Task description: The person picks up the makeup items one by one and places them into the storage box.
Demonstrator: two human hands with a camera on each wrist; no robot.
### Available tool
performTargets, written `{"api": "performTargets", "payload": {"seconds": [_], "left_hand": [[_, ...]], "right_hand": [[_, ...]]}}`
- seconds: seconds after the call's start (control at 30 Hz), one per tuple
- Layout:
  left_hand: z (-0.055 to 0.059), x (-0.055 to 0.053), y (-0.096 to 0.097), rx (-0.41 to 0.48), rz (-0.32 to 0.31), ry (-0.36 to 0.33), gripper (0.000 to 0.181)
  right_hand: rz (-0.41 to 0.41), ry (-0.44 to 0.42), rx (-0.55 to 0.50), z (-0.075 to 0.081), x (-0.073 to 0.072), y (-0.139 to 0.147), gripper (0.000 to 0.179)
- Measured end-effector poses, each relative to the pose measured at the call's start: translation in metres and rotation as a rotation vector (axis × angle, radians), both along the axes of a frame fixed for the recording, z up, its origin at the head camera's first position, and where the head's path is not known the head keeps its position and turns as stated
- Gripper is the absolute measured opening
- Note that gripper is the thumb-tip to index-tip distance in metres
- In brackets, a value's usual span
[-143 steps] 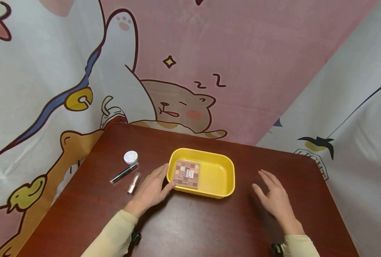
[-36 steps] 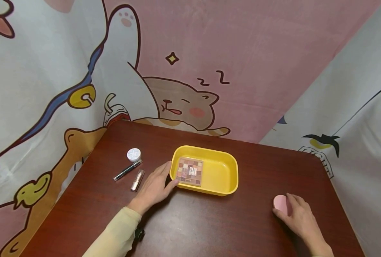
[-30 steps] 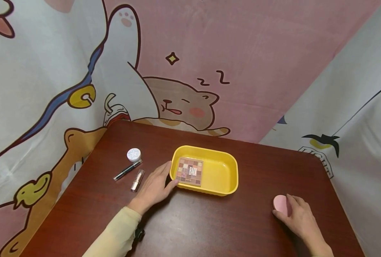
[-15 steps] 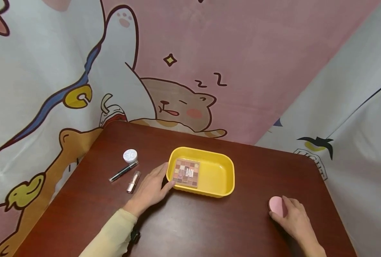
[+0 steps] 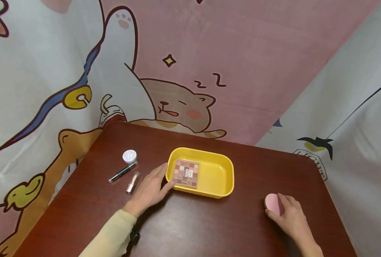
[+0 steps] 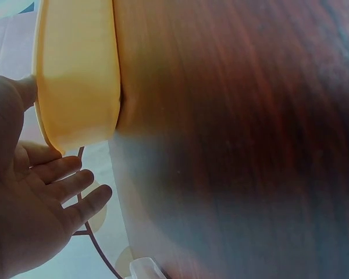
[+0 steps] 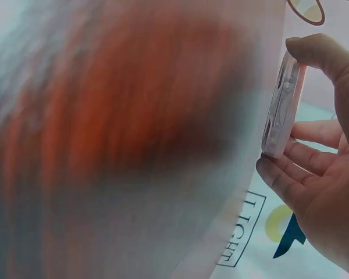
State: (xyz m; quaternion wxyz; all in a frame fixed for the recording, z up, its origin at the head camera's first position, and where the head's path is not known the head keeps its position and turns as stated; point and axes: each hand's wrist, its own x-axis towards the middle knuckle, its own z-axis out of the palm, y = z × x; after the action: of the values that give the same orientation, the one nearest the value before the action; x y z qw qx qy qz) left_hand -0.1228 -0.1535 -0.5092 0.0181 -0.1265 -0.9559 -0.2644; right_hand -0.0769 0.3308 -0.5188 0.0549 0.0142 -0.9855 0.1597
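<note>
In the head view, a yellow plastic tub (image 5: 217, 193) stands mid-table with a makeup palette (image 5: 186, 174) lying in its left half. My left hand (image 5: 149, 189) rests against the tub's left end, thumb by the near rim, fingers extended; the left wrist view shows thumb and index finger touching the tub (image 6: 78, 75). At the right, my right hand (image 5: 290, 216) pinches a round pink compact (image 5: 273, 203) by its edge. Seen edge-on in the right wrist view, the compact (image 7: 283, 107) sits between thumb and fingertips. I cannot tell whether it touches the table.
Left of the tub lie a white round case (image 5: 130, 156), a dark slim pen-like tube (image 5: 123, 172) and a lipstick (image 5: 133, 182). A brown wooden table (image 5: 193, 225) carries everything. A printed cartoon curtain (image 5: 242, 71) hangs behind and along the sides.
My right hand, bare-fingered beside the tub earlier, now holds the pink compact and has shifted it slightly left. The left hand stays against the tub. The camera view shifted a little.
</note>
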Motion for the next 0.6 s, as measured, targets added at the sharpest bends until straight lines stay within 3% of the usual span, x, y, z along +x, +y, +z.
{"api": "performTargets", "payload": {"seconds": [0.6], "left_hand": [[0.001,0.001,0.0,0.005,-0.005,0.011,0.081]], "right_hand": [[0.081,0.158,-0.057,0.009,-0.009,-0.017,0.074]]}}
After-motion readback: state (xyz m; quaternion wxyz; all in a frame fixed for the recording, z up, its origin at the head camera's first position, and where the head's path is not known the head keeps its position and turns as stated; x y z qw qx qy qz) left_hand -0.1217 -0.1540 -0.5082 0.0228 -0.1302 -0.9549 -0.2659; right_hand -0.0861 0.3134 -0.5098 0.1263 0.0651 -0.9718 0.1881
